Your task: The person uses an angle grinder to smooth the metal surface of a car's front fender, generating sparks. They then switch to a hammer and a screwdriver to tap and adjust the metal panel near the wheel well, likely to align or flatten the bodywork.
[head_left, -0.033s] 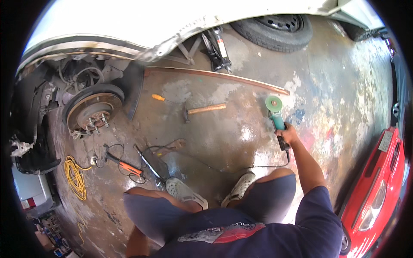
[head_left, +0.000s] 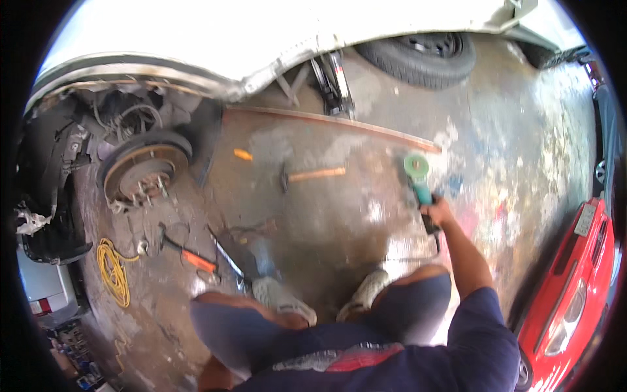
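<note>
My right hand (head_left: 439, 212) is wrapped round the body of a teal and black angle grinder (head_left: 422, 191), held out to my right. The grinder's pale green disc (head_left: 415, 165) points away from me, near the end of a long reddish-brown strip (head_left: 339, 122). A dark cord hangs from the tool's rear. Of my left arm only a piece of forearm (head_left: 215, 376) shows beside my knee; the hand itself is hidden. Ahead of my feet lie a wooden-handled hammer (head_left: 317, 174) and an orange-handled tool (head_left: 243, 155).
A brake disc with bare studs (head_left: 147, 176) sits under the white car body (head_left: 163, 32). A jack (head_left: 336, 85) and a loose wheel (head_left: 424, 65) are farther off. At left lie a coiled yellow cord (head_left: 112, 274) and an orange-and-black tool (head_left: 198, 260). A red car (head_left: 568, 287) stands at right.
Things on the floor appear slightly lower in the picture, which is more blurred. The grinder remains in my right hand.
</note>
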A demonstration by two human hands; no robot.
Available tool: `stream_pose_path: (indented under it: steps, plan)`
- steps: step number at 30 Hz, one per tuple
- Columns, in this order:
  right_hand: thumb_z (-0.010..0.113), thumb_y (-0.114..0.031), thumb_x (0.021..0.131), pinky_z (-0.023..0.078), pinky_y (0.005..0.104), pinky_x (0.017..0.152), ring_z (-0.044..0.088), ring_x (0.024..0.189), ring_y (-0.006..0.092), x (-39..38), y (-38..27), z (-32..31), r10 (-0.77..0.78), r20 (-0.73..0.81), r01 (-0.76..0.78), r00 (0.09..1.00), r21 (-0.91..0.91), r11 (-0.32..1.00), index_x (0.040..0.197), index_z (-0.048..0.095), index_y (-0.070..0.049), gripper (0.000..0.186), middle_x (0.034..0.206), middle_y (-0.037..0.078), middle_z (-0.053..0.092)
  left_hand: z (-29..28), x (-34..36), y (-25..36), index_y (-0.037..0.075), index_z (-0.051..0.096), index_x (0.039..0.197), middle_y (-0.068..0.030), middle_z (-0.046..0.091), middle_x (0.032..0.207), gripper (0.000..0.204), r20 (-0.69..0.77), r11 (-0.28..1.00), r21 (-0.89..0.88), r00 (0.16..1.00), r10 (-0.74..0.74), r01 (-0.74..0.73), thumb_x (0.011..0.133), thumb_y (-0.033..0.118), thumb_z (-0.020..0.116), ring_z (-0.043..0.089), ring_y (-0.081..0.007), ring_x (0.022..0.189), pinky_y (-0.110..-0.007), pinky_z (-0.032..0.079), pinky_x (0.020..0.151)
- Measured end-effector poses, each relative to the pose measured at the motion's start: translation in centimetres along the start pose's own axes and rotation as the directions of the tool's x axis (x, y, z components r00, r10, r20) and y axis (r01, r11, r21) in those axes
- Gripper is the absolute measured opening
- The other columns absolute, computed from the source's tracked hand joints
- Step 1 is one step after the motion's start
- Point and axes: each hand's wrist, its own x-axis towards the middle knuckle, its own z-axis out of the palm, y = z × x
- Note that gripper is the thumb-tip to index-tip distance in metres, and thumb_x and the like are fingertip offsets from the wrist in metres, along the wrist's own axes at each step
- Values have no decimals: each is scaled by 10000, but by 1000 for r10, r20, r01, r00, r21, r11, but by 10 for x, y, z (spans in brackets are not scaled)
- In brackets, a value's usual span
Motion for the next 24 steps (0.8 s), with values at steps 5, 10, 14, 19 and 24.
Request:
stream_pose_path:
  steps: [5,10,14,19,24]
  plan:
    - [869,-348,668,584,422,830,755,890,345,18,-26,32,-44,0,43,999,-261,965,1073,780,-5,538,982,231,776,43,77,-25,-3,723,1202,-107,751,1032,393,37,970,-236,997,62,-52,1014,339,678,714,-209,935,-351,565,836]
    - [885,-356,689,551,431,1013,685,1163,391,6,-26,43,-74,11,70,997,-482,873,1279,711,4,712,1269,250,689,43,112,-25,-1,723,1183,-104,746,1005,374,48,944,-320,994,101,-80,1011,328,679,712,-209,916,-347,564,825]
    - [884,-339,699,535,441,1058,656,1213,417,2,-16,64,-119,-39,87,992,-468,879,1379,655,-8,790,1326,251,657,-30,104,-14,0,724,1168,-102,743,983,359,50,920,-334,971,234,-205,1009,319,679,711,-208,901,-344,564,816]
    - [883,-310,746,533,453,1068,650,1225,419,3,11,69,-109,-136,28,985,-495,868,1458,580,-15,828,1392,243,624,-102,17,63,11,711,1133,-94,724,948,301,134,838,-172,830,541,-518,992,276,689,700,-206,860,-336,563,795]
    - [866,-301,796,474,500,1140,587,1284,457,-29,-2,91,-135,-322,-43,937,-490,871,1489,518,-32,821,1401,259,599,48,-205,219,25,683,1128,-78,689,975,252,36,619,58,621,783,-784,916,149,741,682,-186,831,-329,557,764]
